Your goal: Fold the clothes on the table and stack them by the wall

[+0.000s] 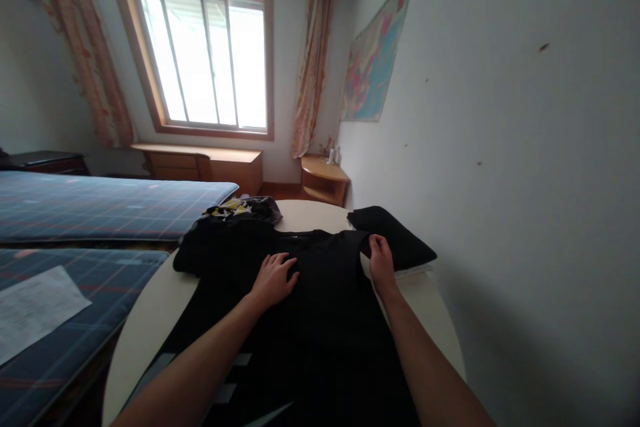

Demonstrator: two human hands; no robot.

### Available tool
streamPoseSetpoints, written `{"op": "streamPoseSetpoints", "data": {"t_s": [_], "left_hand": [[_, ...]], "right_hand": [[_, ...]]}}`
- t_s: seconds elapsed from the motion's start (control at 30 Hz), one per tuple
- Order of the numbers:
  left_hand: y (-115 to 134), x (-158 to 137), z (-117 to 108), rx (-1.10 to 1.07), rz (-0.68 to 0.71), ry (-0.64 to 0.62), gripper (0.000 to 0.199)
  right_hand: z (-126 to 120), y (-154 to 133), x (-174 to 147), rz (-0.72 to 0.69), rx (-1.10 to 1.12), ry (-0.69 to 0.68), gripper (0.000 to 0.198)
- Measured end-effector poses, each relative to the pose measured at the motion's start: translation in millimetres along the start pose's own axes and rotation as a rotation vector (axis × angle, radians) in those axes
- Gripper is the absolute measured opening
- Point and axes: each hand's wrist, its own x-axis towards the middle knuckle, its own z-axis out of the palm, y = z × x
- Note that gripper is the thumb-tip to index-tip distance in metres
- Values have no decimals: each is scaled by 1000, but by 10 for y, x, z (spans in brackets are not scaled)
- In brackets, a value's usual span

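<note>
A black T-shirt (320, 320) lies spread over the round table, its neckline at the far side and pale printed shapes near me. My left hand (275, 278) rests on its upper chest with the fingers apart. At the right shoulder, my right hand (381, 260) pinches the edge of the sleeve between thumb and fingers. Just beyond that hand sits a folded black garment (400, 240), with something white under its near edge. A bunched patterned cloth (245, 208) in black, yellow and white lies past the left shoulder of the shirt.
The cream round table (145, 320) stands close to the white wall (525, 247) on my right. To the left are blue plaid mattresses (100, 203), with a sheet of paper (40, 307) on the nearer one. A corner shelf (325, 173) and a wooden desk (235, 160) stand beyond.
</note>
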Motion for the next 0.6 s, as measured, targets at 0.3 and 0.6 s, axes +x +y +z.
{"op": "streamPoseSetpoints", "data": {"t_s": [0.3,0.6], "left_hand": [[5,10,88,-24,-10,-66,55],[-16,9,90,-34,8,-110,60]], "right_hand": [[175,-120,-331,-218,-371,-561,41],[215,81,-369,-83,-1033,-839,74]]}}
